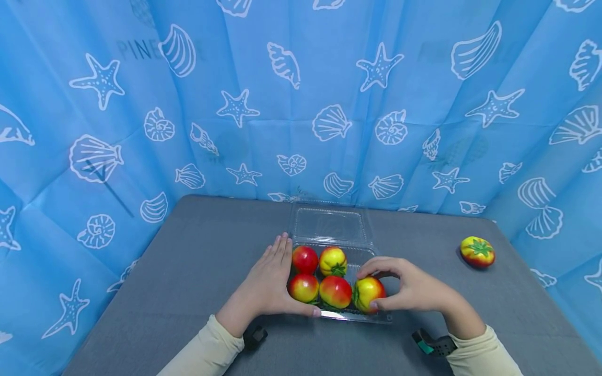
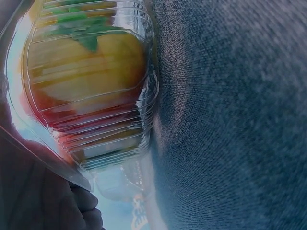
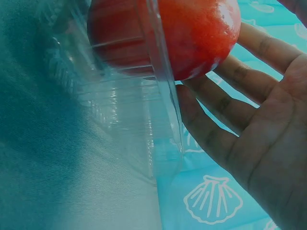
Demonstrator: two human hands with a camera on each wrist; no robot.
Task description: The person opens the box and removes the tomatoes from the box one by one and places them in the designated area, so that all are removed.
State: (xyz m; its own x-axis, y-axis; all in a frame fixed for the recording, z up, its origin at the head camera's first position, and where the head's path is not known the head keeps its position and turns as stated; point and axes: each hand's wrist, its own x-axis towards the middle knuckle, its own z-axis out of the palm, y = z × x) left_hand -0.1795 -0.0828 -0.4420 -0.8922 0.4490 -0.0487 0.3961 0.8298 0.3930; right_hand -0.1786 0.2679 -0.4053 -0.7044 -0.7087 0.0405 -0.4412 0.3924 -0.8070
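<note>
A clear plastic clamshell box point(image 1: 348, 315) lies with its lid point(image 1: 329, 224) folded back toward the curtain. Several red-and-yellow persimmons sit in it, one point(image 1: 335, 291) at the front middle. My left hand point(image 1: 268, 282) rests along the box's left side, fingers straight, thumb stretched along the front rim. In the left wrist view a persimmon point(image 2: 86, 62) shows through the ribbed wall. At the box's front right, my right hand point(image 1: 404, 284) grips another persimmon point(image 1: 369, 294) between thumb and fingers. The right wrist view shows that red persimmon point(image 3: 196, 38) partly behind the clear wall.
One more persimmon point(image 1: 477, 252) lies on the grey cloth-covered table point(image 1: 197, 261), off to the right with its green calyx up. A blue curtain point(image 1: 291, 104) with white shells and starfish hangs behind the table and along its sides.
</note>
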